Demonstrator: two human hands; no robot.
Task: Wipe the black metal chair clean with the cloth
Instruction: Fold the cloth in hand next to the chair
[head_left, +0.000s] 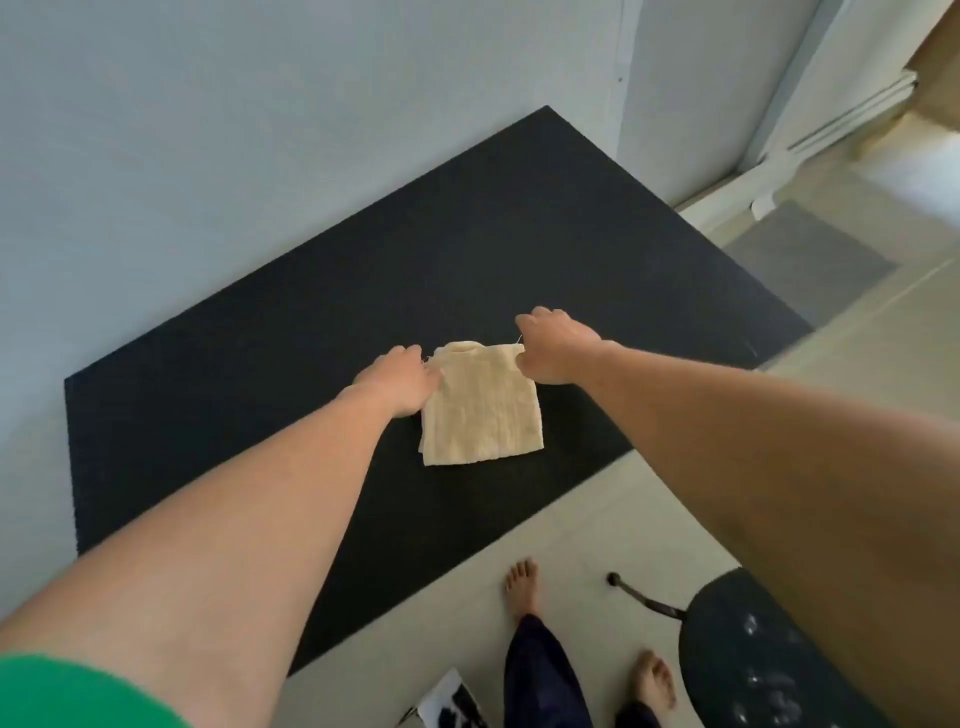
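Item one: a folded cream-coloured terry cloth (480, 410), lying flat near the middle of a black, matte, rectangular tabletop (260, 364) that stands against a pale grey wall (208, 130). Item two: my left hand (400, 384), at the cloth's far left corner, fingers curled onto the fabric edge and pinching it. Item three: my right hand (553, 348), at the far right corner, fingers curled under and gripping that corner; the fingertips themselves are hidden behind the knuckles. Both arms bare, reaching forward; a green sleeve (67, 696) at my left shoulder. Item four: a black round metal chair seat (753, 660), speckled with white marks, low at my right beside the tabletop, one thin black leg (641, 597) showing. Item five: my two bare feet on the pale tiled floor (597, 530), dark trousers (545, 675) above them.
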